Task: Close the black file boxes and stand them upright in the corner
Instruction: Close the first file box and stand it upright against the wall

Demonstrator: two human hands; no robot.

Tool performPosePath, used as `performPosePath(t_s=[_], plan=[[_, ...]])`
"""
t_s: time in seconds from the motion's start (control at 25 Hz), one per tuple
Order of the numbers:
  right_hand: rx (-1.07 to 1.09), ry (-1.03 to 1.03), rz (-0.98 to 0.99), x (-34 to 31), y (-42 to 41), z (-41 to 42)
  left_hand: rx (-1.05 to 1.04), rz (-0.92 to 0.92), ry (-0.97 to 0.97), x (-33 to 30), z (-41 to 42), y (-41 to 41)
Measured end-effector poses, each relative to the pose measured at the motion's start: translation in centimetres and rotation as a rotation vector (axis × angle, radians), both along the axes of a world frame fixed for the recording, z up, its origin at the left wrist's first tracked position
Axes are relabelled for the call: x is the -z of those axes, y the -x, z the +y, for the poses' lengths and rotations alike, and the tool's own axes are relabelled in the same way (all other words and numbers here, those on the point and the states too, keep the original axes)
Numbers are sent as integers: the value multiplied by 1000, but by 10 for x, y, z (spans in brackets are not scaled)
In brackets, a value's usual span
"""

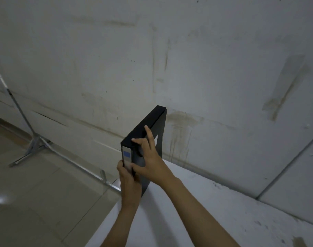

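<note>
One black file box (143, 126) stands upright on the white table (196, 202), near its far left corner by the wall. Its narrow spine with a grey and blue label (126, 155) faces me. The box looks shut, with a thin seam along its top edge. My left hand (128, 182) grips the spine low down from the left. My right hand (148, 157) holds the right side, fingers spread up over the top edge and thumb at the spine. No other file box is in view.
A stained grey wall (152, 59) rises just behind the box. A second wall (294, 184) meets it at the right. To the left, beyond the table's edge, is a tiled floor (36, 184) with a metal stand and rail (36, 143).
</note>
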State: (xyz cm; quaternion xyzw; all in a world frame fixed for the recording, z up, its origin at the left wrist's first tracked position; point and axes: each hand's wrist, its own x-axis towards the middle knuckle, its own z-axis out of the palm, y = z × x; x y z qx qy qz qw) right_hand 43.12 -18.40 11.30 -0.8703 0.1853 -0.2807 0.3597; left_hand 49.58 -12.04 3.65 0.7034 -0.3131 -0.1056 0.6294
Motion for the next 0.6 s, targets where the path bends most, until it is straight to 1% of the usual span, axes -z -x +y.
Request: performPosePath(t_s=[0.12, 0.16, 0.24, 0.32, 0.52, 0.6], plan=[[32, 55, 13, 1, 2, -5, 49, -14, -5, 1, -5, -6], [39, 77, 21, 1, 3, -5, 79, 40, 21, -2, -4, -7], [30, 92, 35, 2, 6, -3, 120, 74, 29, -5, -1, -9], [12, 66, 39, 0, 9, 1, 121, 27, 6, -10, 3, -11], [26, -16, 28, -9, 27, 14, 133, 32, 6, -30, 17, -5], [43, -41, 10, -13, 42, 24, 88, 18, -36, -37, 27, 1]])
